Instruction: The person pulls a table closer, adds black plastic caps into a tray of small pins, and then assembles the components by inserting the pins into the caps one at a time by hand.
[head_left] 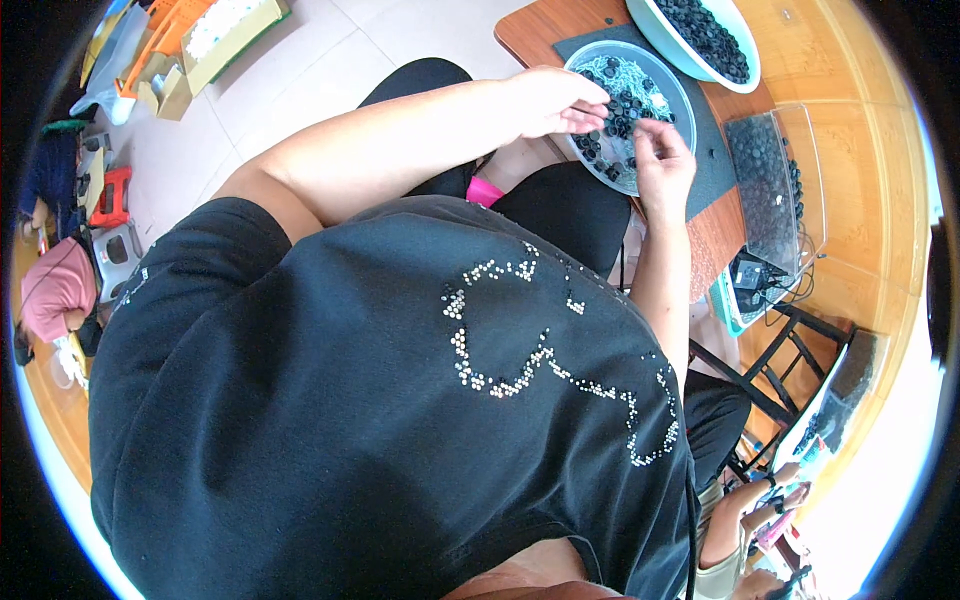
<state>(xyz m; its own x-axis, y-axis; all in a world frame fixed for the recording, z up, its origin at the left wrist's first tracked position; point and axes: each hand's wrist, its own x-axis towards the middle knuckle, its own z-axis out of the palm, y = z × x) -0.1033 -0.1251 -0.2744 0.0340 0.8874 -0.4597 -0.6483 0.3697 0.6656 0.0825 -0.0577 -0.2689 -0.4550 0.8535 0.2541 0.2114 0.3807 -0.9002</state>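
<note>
Our right hand (664, 170), curled at the bowl's (684, 108) five o'clock, and left hand (562, 102), loosely extended at nine: whether either grips anything we cannot tell; we'd best work low over the black pieces (626, 108) inside

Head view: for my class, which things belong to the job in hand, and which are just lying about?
Likely part of the job:
Round bowl, with the left hand and right hand over it
Black pieces and teal strands inside it
Second basin, with similar black pieces

Apparently just lying about:
Red stool
Cardboard box
Teal basket
</note>
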